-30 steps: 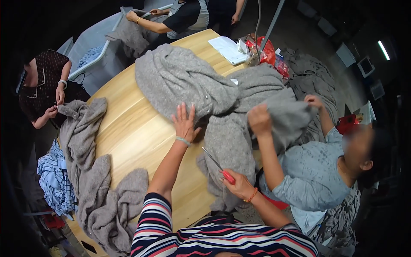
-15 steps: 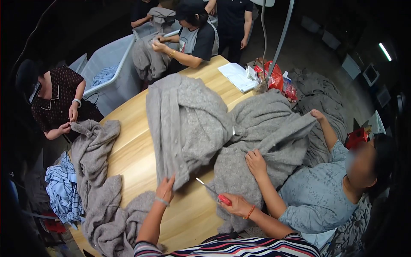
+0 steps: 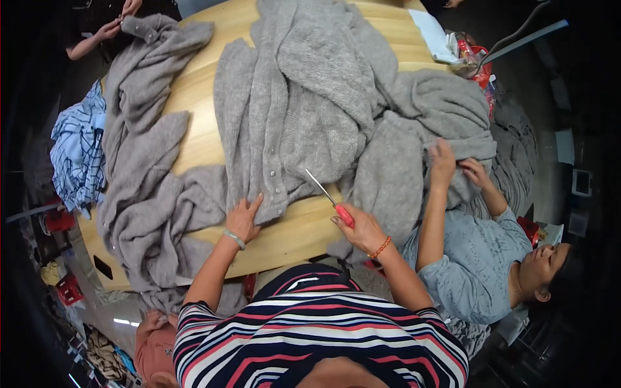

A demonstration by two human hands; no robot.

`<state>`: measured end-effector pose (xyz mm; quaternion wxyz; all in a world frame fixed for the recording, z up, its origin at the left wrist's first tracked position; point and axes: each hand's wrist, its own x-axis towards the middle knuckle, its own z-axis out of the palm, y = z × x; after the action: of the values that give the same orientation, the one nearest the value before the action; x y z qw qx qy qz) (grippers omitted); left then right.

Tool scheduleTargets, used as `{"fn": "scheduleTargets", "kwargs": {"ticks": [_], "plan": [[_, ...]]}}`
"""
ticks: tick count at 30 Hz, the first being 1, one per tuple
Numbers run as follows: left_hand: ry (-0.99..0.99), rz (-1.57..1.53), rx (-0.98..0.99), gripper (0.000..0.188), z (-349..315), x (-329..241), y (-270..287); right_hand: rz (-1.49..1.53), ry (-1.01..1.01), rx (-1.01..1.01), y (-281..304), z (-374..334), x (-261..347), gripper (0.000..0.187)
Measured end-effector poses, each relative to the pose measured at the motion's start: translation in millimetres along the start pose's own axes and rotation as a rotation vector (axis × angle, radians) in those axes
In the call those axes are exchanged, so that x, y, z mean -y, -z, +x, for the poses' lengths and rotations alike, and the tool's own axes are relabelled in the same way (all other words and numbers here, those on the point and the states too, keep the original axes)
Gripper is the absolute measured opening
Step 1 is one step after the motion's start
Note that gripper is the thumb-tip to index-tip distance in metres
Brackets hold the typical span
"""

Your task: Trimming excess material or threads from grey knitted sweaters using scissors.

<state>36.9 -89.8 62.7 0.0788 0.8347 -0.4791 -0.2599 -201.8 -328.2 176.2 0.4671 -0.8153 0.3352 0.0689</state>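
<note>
A grey knit cardigan (image 3: 323, 123) with a buttoned front lies spread on the wooden table. At its lower left corner, my left hand (image 3: 243, 220) rests on the hem, fingers apart. My right hand (image 3: 362, 231) is closed around a red-handled tool (image 3: 345, 215) with a thin metal blade, its exact kind unclear. The blade points up and left, over the cardigan's lower part. Whether its tip touches the knit I cannot tell.
More grey knits (image 3: 149, 187) lie left, by a blue striped cloth (image 3: 81, 149). On the right, a co-worker in a grey-blue top (image 3: 469, 265) handles another grey garment (image 3: 394, 168). Papers (image 3: 432, 35) lie on the far right of the table (image 3: 200, 139). A dark phone-like object (image 3: 103, 266) sits near left.
My view has tilted down toward my body. The cardigan's lower part lies flatter. The tool's blade has come over the knit, and the co-worker's hands have drawn together on their garment.
</note>
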Motion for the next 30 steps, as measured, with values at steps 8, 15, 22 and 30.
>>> {"fn": "scheduleTargets", "kwargs": {"ticks": [8,15,22,30], "plan": [[-0.278,0.061,-0.428,0.078,72.4,-39.7,3.2,-0.203,-0.075,0.119,-26.3,-11.1,8.6,0.040],[-0.192,0.134,-0.347,0.078,115.0,-23.0,-26.9,-0.353,-0.114,0.179,-24.0,11.8,20.9,0.038],[-0.134,0.148,-0.285,0.075,123.9,-28.1,-25.2,-0.385,-0.058,0.165,-14.9,46.3,34.6,0.036],[-0.114,0.157,-0.324,0.069,125.9,-21.1,-29.6,-0.361,-0.173,0.360,-25.5,-7.3,31.0,0.039]]}}
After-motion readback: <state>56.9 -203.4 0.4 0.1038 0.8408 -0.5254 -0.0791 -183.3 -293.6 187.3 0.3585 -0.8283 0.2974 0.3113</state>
